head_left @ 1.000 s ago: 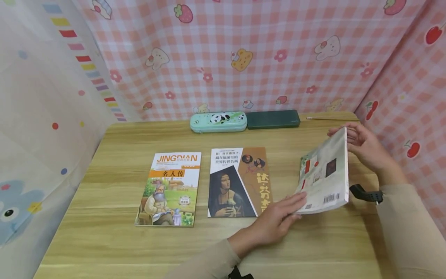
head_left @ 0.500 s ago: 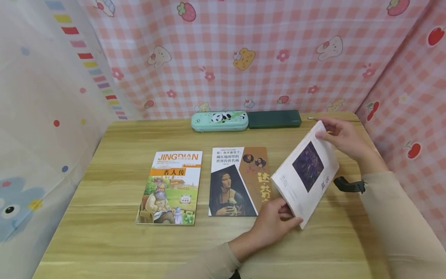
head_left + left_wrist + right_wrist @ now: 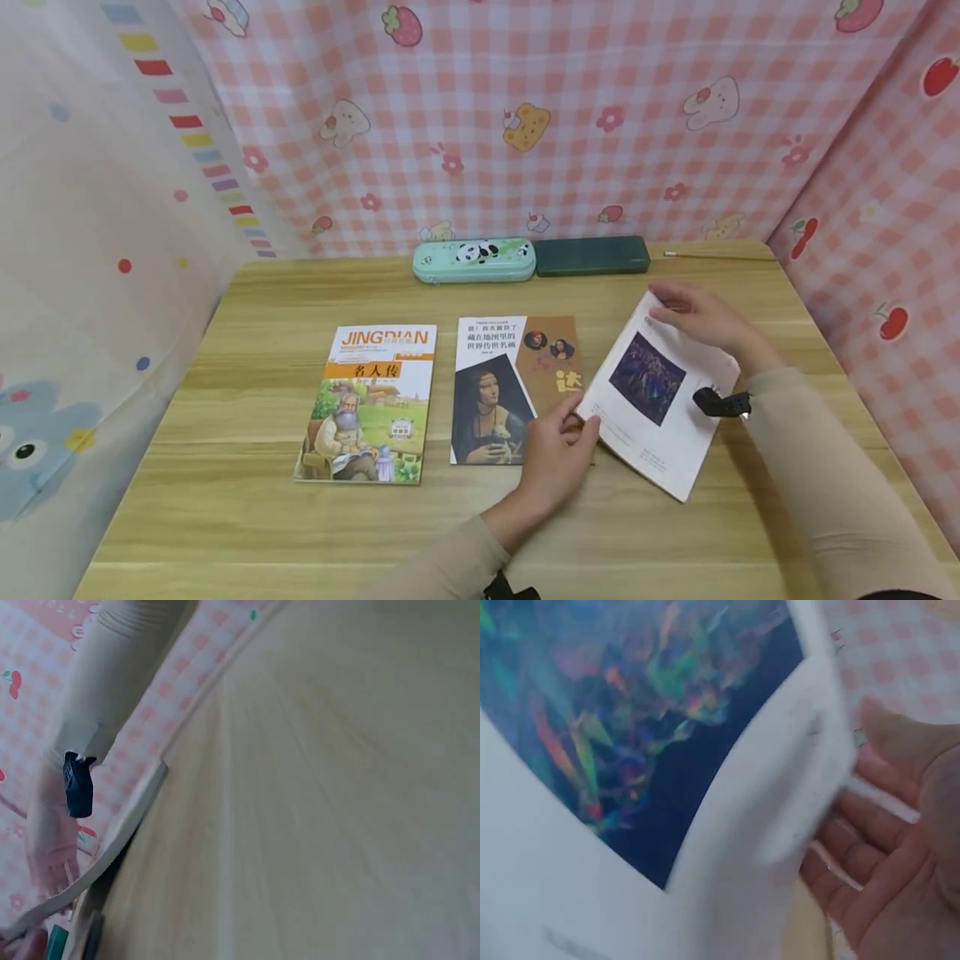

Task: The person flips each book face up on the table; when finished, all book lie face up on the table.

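Note:
In the head view, my left hand [image 3: 557,454] pinches the left corner of a white paperback book [image 3: 651,390] bearing a dark square picture. The book is tilted, its left side raised off the table. My right hand [image 3: 701,323] is at its upper edge; in the right wrist view that hand's [image 3: 889,855] fingers lie straight along the book's edge [image 3: 757,787], thumb apart from the cover. Beneath my left hand and the paperback's corner, a brown-and-white book with a portrait of a woman [image 3: 487,375] is partly covered. Left of it lies a book with an orange band [image 3: 367,417].
A mint pencil case with pandas [image 3: 474,261] and a dark green case [image 3: 592,256] stand side by side at the back of the wooden table [image 3: 247,533]. Right of them lies a thin stick like a pencil or brush [image 3: 712,256]. Checked curtains [image 3: 450,125] border the table.
The paperback has been turned over from its back with the barcode to the side with the dark picture. Both hands have moved left with it, and it now lies flatter.

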Demonstrator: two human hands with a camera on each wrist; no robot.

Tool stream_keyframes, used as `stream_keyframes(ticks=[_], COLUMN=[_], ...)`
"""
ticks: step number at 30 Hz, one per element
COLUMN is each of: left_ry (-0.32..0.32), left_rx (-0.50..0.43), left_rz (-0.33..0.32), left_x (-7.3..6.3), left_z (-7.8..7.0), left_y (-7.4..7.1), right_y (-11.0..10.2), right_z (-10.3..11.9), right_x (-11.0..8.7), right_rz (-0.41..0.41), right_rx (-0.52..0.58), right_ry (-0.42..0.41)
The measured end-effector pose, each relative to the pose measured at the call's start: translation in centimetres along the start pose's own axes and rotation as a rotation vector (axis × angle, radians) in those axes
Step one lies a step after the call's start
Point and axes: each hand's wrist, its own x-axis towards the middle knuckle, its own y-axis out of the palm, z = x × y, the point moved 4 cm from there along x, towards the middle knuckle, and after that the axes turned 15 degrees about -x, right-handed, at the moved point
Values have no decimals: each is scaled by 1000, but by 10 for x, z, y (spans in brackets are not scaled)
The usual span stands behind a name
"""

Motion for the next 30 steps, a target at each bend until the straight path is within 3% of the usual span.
stream_keyframes(ticks=[3, 7, 10, 15, 18, 24, 30], left_ry=[48, 154, 192, 46, -39, -72, -164], left_rx=[142, 341, 398, 355, 359, 377, 359], left_rz=[-13, 5, 45, 141, 163, 209, 290], left_x=[0, 3, 9, 20, 23, 25, 25], left_z=[1, -1, -2, 2, 2, -2, 0], left_y=[-3, -3, -1, 4, 3, 5, 14], right_y=[6, 4, -1, -7, -9, -11, -6], right_z=[-10, -23, -34, -59, -67, -65, -57], right_x=[-9, -29, -47, -73, -80, -80, -67], right_rz=[31, -49, -120, -216, -236, -229, -218], right_rx=[-15, -42, -72, -196, -234, -170, -61], right_ry=[25, 106, 199, 359, 405, 402, 361])
